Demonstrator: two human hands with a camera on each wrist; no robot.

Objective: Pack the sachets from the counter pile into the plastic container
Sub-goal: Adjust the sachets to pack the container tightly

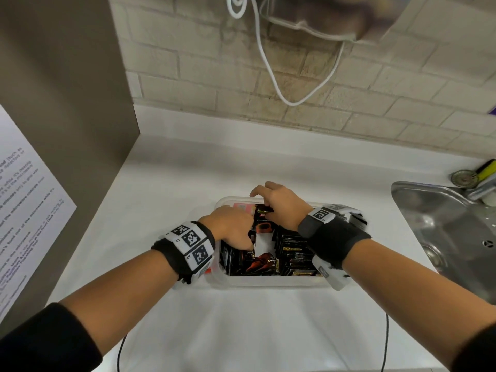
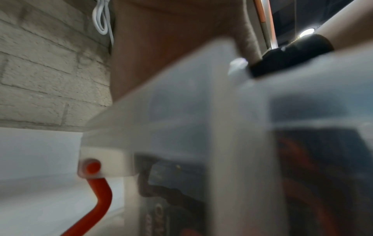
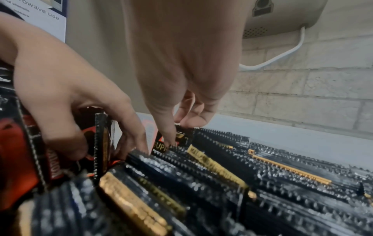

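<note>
A clear plastic container (image 1: 268, 282) stands on the white counter, packed with rows of upright black and gold sachets (image 1: 295, 253). My left hand (image 1: 251, 242) reaches into its left half. In the right wrist view the left hand (image 3: 113, 148) has its fingers curled round a few upright black and red sachets (image 3: 101, 143). My right hand (image 1: 264, 208) is over the far end. Thumb and fingers of the right hand (image 3: 177, 132) pinch the top edge of one black sachet (image 3: 182, 135). The left wrist view is blurred against the container wall (image 2: 201, 111), with a red clip (image 2: 96, 191) on it.
A steel sink (image 1: 442, 224) lies to the right, with a sponge (image 1: 487, 167) behind it. A grey cabinet side (image 1: 67, 103) with a paper notice (image 1: 24, 210) walls off the left. A white cable (image 1: 290, 98) hangs on the brick wall.
</note>
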